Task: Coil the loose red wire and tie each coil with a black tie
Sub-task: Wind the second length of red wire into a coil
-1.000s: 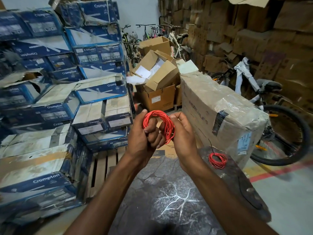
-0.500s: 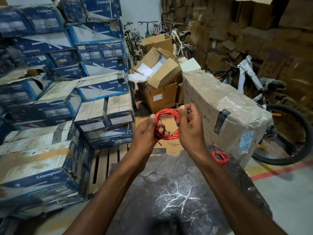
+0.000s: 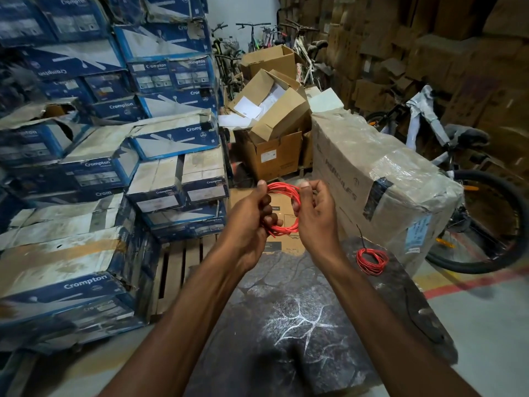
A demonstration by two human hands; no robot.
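Head view. The left hand and right hand hold a loose coil of thin red wire in the air, just left of the large film-wrapped brown carton. The left grip is closed on it, thumb on top, fingers curled through the loops; the right grip pinches the opposite side between thumb and curled fingers. A smaller red wire coil lies on the dark crack-patterned desk at the carton's foot, a thin black tie rising from it. Stacked blue-and-white cardboard boxes stand well left of the carton; a bicycle stands to its right.
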